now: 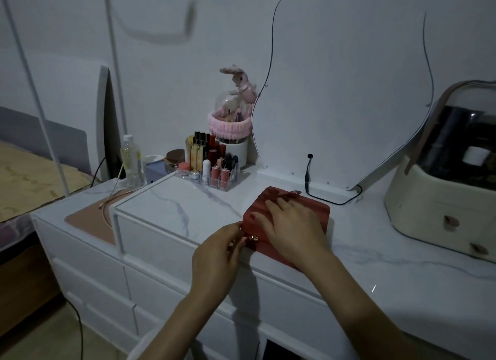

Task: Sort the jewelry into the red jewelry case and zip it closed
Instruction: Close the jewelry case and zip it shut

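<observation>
The red jewelry case (pixel 316 208), ribbed and with a bow on its far edge, lies with its lid down on the white marble dresser top (pixel 188 206). My right hand (pixel 290 225) rests flat on the lid with its fingers spread. At the case's near left corner my left hand (pixel 218 255) pinches the gold zipper pull (pixel 253 238). No loose jewelry shows on the dresser.
A clear lipstick organizer (pixel 212 169) and a pink-banded brush holder with a rabbit doll (pixel 233 129) stand behind the case. A cream cosmetic box (pixel 442 198) sits at the right, a wavy mirror (pixel 349 91) behind, a black cable (pixel 330 198) beside the case. A bottle (pixel 131 161) stands left.
</observation>
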